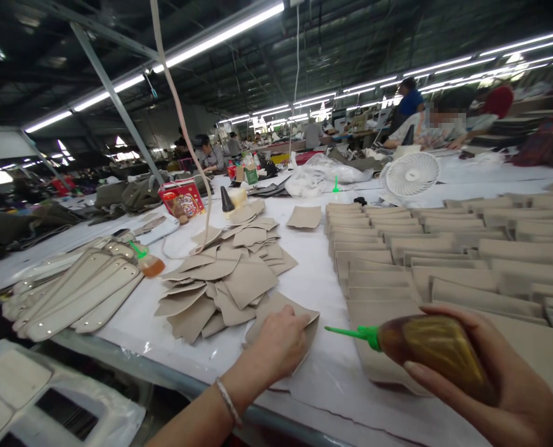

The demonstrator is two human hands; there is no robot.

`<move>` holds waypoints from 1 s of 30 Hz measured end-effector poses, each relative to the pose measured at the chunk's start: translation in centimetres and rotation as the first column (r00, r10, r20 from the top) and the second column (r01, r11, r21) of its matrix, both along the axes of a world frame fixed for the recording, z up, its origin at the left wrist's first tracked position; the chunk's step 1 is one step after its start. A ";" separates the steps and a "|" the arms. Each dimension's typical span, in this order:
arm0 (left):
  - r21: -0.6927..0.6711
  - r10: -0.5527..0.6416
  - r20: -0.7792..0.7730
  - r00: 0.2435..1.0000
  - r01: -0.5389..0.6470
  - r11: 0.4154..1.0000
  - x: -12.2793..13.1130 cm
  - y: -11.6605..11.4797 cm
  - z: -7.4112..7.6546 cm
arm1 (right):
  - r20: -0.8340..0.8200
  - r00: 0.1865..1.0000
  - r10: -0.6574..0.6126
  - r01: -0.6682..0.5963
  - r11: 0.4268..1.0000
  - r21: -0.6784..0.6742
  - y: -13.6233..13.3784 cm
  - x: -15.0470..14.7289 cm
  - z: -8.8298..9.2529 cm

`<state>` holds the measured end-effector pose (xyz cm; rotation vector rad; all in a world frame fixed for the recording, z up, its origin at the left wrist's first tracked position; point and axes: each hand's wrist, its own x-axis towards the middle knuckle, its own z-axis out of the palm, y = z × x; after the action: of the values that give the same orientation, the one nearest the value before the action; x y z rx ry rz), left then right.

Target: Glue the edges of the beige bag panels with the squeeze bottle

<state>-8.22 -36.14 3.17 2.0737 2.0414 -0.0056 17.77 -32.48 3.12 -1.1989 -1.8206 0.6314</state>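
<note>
My left hand [278, 344] lies on a beige cut piece [280, 307] near the front edge of the white table [313, 273], fingers curled over its edge; a bracelet circles the wrist. My right hand [499, 379] grips an amber glue bottle [437, 351] with a green nozzle pointing left, held above another beige piece. A loose pile of similar beige pieces [224, 279] lies just beyond my left hand.
Rows of folded beige pieces [444, 254] cover the right of the table. Long studded straps [78, 288] and a second glue bottle [148, 262] lie at left. A small white fan [411, 175], a red box [182, 197] and other workers sit farther back.
</note>
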 end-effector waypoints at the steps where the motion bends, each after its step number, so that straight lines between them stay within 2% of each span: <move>1: 0.013 -0.008 0.006 1.000 0.008 1.000 -0.2 -0.1 0.0 | 0.045 0.998 0.043 -0.046 0.997 0.061 0.4 -0.3 -0.2; 4: 0.038 -0.002 0.039 0.999 0.000 0.999 -0.2 -0.2 -0.2 | 0.142 0.984 0.107 -0.131 0.975 0.180 1.5 -1.3 -0.7; 12: 0.057 0.011 0.069 0.998 -0.015 0.998 -0.4 -0.3 -0.9 | 0.199 0.968 0.152 -0.195 0.955 0.221 2.7 -3.4 -1.2; 17: 0.047 0.019 0.079 0.997 -0.022 0.999 -0.4 -0.2 -1.4 | 0.258 0.950 0.174 -0.229 0.952 0.201 2.9 -3.0 -1.6; 19: 0.043 0.017 0.089 0.996 -0.021 0.999 -0.3 -0.2 -1.5 | 0.245 0.950 0.192 -0.239 0.954 0.182 2.9 -2.7 -1.9; 24: 0.012 0.011 0.064 0.998 -0.012 1.000 -0.3 -0.4 -1.3 | 0.196 0.972 0.132 -0.168 0.969 0.183 3.2 -2.5 -2.4; 30: 0.049 -0.008 0.056 0.998 0.005 0.999 -0.3 -0.7 -1.3 | 0.200 0.965 0.170 -0.202 0.968 0.149 3.0 -2.3 -2.6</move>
<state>-8.52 -36.79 1.85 2.0848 2.0212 0.1014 15.44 -29.44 0.47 -1.0083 -2.1176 0.4704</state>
